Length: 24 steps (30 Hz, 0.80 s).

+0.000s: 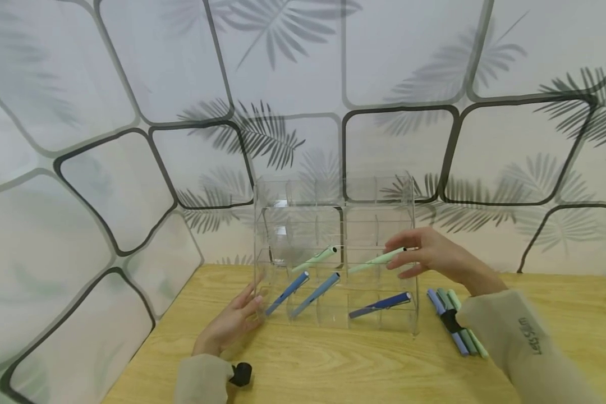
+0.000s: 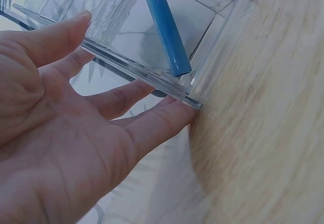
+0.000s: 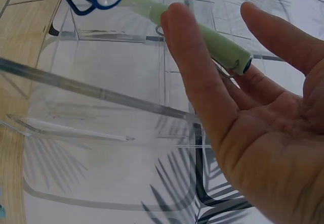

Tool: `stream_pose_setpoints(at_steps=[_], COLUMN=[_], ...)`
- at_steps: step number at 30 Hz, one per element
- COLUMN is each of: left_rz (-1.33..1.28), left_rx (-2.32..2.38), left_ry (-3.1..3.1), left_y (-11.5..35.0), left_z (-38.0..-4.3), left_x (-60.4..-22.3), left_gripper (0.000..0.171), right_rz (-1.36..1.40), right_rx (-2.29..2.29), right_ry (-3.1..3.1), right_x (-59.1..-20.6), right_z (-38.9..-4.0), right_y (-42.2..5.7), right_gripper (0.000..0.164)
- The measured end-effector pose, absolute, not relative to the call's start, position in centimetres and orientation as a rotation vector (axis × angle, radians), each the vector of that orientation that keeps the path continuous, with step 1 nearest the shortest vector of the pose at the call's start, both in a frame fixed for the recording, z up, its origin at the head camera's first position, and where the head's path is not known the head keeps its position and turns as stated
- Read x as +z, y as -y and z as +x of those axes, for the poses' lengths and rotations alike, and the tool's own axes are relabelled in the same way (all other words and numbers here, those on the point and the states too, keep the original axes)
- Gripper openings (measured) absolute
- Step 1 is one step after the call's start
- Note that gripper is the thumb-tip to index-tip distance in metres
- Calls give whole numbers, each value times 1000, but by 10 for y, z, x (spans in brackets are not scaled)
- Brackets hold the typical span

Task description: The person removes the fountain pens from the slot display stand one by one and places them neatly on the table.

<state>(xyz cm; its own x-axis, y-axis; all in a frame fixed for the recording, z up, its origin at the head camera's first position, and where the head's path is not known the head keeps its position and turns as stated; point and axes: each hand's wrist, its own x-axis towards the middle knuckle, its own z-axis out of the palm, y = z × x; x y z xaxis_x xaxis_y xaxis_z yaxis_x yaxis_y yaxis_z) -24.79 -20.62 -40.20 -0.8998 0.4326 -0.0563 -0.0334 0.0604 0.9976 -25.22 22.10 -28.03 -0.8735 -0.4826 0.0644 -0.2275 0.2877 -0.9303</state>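
Observation:
A clear acrylic tiered rack [image 1: 333,212] stands upright on the table. My left hand [image 1: 234,322] is at its left side, fingers fairly straight against the side panel and thumb tip at the front edge in the left wrist view. My right hand [image 1: 426,255] is around the cap end of a light green pen [image 3: 225,49] that slants in the rack's right half; thumb and fingers are spread apart. Another light green pen [image 1: 315,259] lies to its left. Lower down rest a blue pen [image 1: 287,293], a grey-blue pen [image 1: 317,293] and a dark blue pen [image 1: 381,304].
Three more pens [image 1: 472,336] in violet-blue, grey-green and light green lie side by side on the wooden table [image 1: 333,365], right of the rack and partly behind the right wrist's black camera [image 1: 451,321]. A leaf-patterned curtain [image 1: 293,84] hangs close behind.

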Motion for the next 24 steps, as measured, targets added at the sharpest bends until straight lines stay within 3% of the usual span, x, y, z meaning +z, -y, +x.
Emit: stream_pose_setpoints(at_steps=[12,24], left_rz=[374,361], left_rx=[1921,1914], left_ry=[-1986,-1988], left_y=[207,206], left_z=[-246,-248], left_x=[-403,-402], left_gripper=[62,61], right_rz=[-689,-641], right_rx=[-1649,-1792], right_ry=[-2403,-2416], right_x=[-283,-285], right_z=[-253,-246], right_y=[-220,-235], right_gripper=[28,31])
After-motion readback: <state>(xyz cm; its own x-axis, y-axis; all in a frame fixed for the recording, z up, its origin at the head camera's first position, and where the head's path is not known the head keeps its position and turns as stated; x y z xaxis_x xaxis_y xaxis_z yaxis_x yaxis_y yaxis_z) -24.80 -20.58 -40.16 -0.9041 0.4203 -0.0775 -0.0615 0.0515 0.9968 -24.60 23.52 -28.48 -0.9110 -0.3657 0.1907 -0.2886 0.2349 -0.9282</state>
